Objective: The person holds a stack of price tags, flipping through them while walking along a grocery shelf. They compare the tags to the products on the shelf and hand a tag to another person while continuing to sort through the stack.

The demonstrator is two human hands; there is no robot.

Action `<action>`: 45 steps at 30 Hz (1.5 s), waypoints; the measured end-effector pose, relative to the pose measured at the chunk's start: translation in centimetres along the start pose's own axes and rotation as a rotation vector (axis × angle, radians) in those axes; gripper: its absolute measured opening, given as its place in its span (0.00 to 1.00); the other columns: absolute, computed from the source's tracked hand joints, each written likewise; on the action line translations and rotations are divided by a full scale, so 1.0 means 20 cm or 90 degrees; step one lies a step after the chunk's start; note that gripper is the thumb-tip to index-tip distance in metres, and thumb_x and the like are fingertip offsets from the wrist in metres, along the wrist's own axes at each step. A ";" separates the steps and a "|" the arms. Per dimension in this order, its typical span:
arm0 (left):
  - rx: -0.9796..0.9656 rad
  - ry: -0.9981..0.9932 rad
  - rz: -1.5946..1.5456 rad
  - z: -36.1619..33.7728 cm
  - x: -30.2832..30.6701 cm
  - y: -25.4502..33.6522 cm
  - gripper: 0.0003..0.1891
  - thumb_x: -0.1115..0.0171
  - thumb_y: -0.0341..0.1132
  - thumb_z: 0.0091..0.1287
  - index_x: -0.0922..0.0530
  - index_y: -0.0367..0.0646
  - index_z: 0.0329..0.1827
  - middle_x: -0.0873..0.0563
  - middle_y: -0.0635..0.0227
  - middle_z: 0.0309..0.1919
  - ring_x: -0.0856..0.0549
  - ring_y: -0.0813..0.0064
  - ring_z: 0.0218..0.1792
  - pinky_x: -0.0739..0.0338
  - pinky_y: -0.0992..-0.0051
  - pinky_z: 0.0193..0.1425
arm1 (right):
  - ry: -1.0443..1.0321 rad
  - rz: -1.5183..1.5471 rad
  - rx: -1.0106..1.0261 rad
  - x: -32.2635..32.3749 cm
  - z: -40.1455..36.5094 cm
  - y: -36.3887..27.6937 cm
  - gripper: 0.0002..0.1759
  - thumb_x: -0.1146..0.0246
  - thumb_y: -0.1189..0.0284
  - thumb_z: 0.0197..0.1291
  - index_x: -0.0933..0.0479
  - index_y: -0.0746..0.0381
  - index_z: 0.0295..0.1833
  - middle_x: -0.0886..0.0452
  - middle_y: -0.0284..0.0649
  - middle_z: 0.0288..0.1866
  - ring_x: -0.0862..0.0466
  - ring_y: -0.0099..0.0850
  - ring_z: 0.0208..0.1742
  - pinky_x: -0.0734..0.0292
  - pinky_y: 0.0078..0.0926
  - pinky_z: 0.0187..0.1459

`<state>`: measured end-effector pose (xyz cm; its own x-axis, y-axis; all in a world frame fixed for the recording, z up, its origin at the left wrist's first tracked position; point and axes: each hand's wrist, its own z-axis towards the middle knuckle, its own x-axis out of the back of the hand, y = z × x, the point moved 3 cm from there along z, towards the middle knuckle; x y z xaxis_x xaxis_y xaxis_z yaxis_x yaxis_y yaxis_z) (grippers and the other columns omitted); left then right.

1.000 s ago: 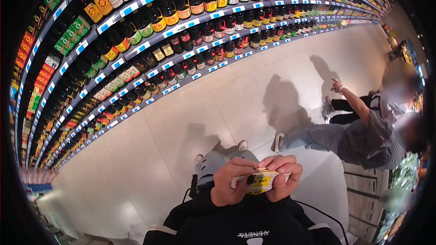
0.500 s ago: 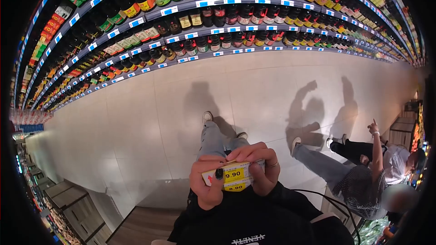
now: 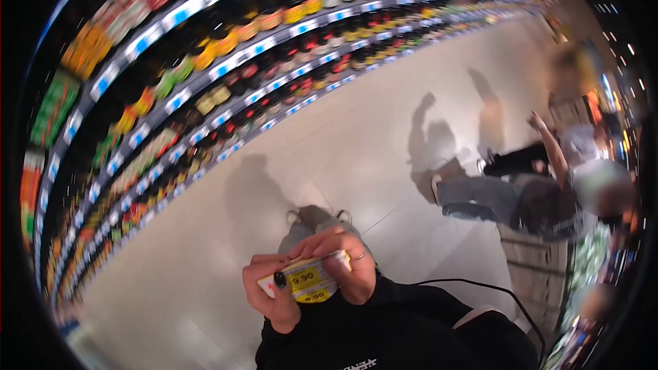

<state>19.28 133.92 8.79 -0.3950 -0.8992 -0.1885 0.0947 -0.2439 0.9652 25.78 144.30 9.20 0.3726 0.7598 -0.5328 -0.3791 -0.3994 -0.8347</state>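
Observation:
In front of my chest, both hands hold a small stack of price cards (image 3: 302, 289). The cards carry yellow labels printed 9.90 and 8.90, with a red mark near the left end. My left hand (image 3: 273, 305) is closed on the left end, its dark-nailed thumb lying over the front. At the other end my right hand (image 3: 353, 275), with a ring on one finger, is closed on the cards with its thumb on the front and fingers over the top edge. How many cards there are is hidden.
Long shelves (image 3: 205, 68) of bottles, with blue-and-white shelf labels, curve along the left and top. At the right stand other people (image 3: 541, 199), one with a raised hand (image 3: 538, 121). Produce in green (image 3: 586, 253) lies by a wooden-looking display (image 3: 538, 267). Pale floor tiles (image 3: 343, 144) run between.
My view has turned and is blurred; the shelves now slant more steeply up to the right. Both hands still grip the price cards, lower and further left in view. The people appear higher up.

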 end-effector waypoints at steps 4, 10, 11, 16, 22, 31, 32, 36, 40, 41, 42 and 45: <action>0.027 -0.081 -0.017 0.11 -0.13 -0.04 0.16 0.44 0.44 0.65 0.32 0.36 0.36 0.24 0.55 0.32 0.24 0.72 0.34 0.30 0.75 0.40 | 0.085 -0.077 0.077 0.09 0.05 -0.08 0.08 0.56 0.75 0.66 0.32 0.64 0.44 0.28 0.46 0.43 0.23 0.43 0.50 0.28 0.42 0.52; 0.045 -0.240 0.013 0.16 -0.44 -0.05 0.10 0.49 0.37 0.66 0.34 0.38 0.37 0.26 0.57 0.32 0.26 0.74 0.33 0.30 0.76 0.41 | 0.198 -0.094 0.114 0.29 0.01 -0.25 0.08 0.53 0.72 0.67 0.33 0.63 0.45 0.29 0.45 0.44 0.23 0.43 0.50 0.28 0.42 0.53; 0.043 -0.254 0.011 0.15 -0.51 -0.05 0.11 0.49 0.38 0.66 0.34 0.38 0.37 0.26 0.57 0.32 0.26 0.74 0.32 0.30 0.76 0.40 | 0.216 -0.069 0.134 0.34 0.00 -0.28 0.07 0.53 0.72 0.67 0.33 0.63 0.45 0.29 0.45 0.44 0.23 0.43 0.50 0.28 0.42 0.53; 0.003 -0.315 -0.010 0.08 -0.95 -0.11 0.12 0.49 0.39 0.67 0.34 0.37 0.37 0.26 0.56 0.33 0.26 0.75 0.32 0.30 0.77 0.40 | 0.218 0.015 0.217 0.69 -0.04 -0.51 0.10 0.55 0.81 0.64 0.32 0.66 0.48 0.30 0.47 0.48 0.26 0.41 0.54 0.31 0.37 0.56; 0.004 -0.309 -0.104 -0.16 -1.61 -0.23 0.13 0.49 0.39 0.68 0.30 0.35 0.38 0.22 0.54 0.33 0.23 0.71 0.34 0.29 0.76 0.39 | 0.212 -0.052 0.253 1.26 -0.17 -0.93 0.10 0.56 0.81 0.64 0.32 0.67 0.49 0.30 0.47 0.48 0.26 0.42 0.53 0.30 0.38 0.55; -0.081 -0.394 -0.119 -0.30 -2.41 -0.29 0.10 0.54 0.34 0.69 0.30 0.34 0.38 0.21 0.53 0.31 0.21 0.68 0.31 0.27 0.75 0.36 | 0.260 -0.101 0.316 1.90 -0.26 -1.37 0.09 0.55 0.78 0.65 0.33 0.67 0.48 0.30 0.48 0.45 0.24 0.43 0.51 0.29 0.39 0.53; -0.081 -0.411 -0.112 -0.31 -2.50 -0.30 0.10 0.54 0.34 0.69 0.30 0.35 0.39 0.21 0.53 0.31 0.21 0.68 0.31 0.27 0.75 0.36 | 0.277 -0.106 0.326 1.97 -0.25 -1.42 0.08 0.54 0.77 0.65 0.33 0.67 0.47 0.30 0.48 0.44 0.24 0.44 0.50 0.29 0.40 0.53; -0.079 -0.461 -0.121 -0.27 -2.82 -0.37 0.09 0.54 0.33 0.69 0.30 0.35 0.39 0.20 0.53 0.31 0.20 0.68 0.30 0.27 0.74 0.36 | 0.333 -0.120 0.362 2.22 -0.19 -1.57 0.08 0.51 0.73 0.65 0.34 0.66 0.45 0.30 0.47 0.42 0.24 0.45 0.47 0.28 0.42 0.51; -0.070 -0.527 -0.168 -0.22 -3.21 -0.48 0.08 0.54 0.30 0.67 0.29 0.33 0.40 0.19 0.52 0.32 0.19 0.66 0.30 0.26 0.74 0.37 | 0.403 -0.170 0.399 2.52 -0.12 -1.74 0.09 0.50 0.71 0.65 0.34 0.66 0.44 0.30 0.47 0.41 0.23 0.45 0.46 0.27 0.41 0.50; -0.056 -0.563 -0.162 -0.21 -3.32 -0.51 0.08 0.54 0.29 0.67 0.28 0.33 0.40 0.20 0.51 0.32 0.19 0.66 0.31 0.25 0.74 0.38 | 0.426 -0.190 0.402 2.60 -0.11 -1.78 0.09 0.49 0.70 0.65 0.35 0.66 0.44 0.30 0.47 0.41 0.23 0.44 0.46 0.27 0.41 0.49; -0.035 -0.570 -0.210 -0.21 -3.44 -0.54 0.08 0.53 0.28 0.66 0.28 0.32 0.40 0.20 0.51 0.32 0.19 0.65 0.32 0.25 0.74 0.39 | 0.451 -0.220 0.408 2.69 -0.10 -1.83 0.09 0.49 0.70 0.65 0.35 0.65 0.43 0.30 0.47 0.40 0.23 0.44 0.45 0.27 0.41 0.49; -0.020 -0.635 -0.258 -0.17 -3.75 -0.57 0.08 0.52 0.28 0.66 0.28 0.31 0.40 0.20 0.51 0.33 0.19 0.65 0.33 0.25 0.74 0.39 | 0.510 -0.269 0.434 2.89 -0.05 -2.01 0.09 0.50 0.69 0.65 0.36 0.65 0.43 0.31 0.46 0.38 0.23 0.43 0.42 0.26 0.42 0.47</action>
<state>51.03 202.94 11.33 -0.9677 -0.0516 -0.2466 -0.1928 -0.4785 0.8567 63.37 203.81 11.93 0.9223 0.1230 -0.3665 -0.3856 0.3604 -0.8494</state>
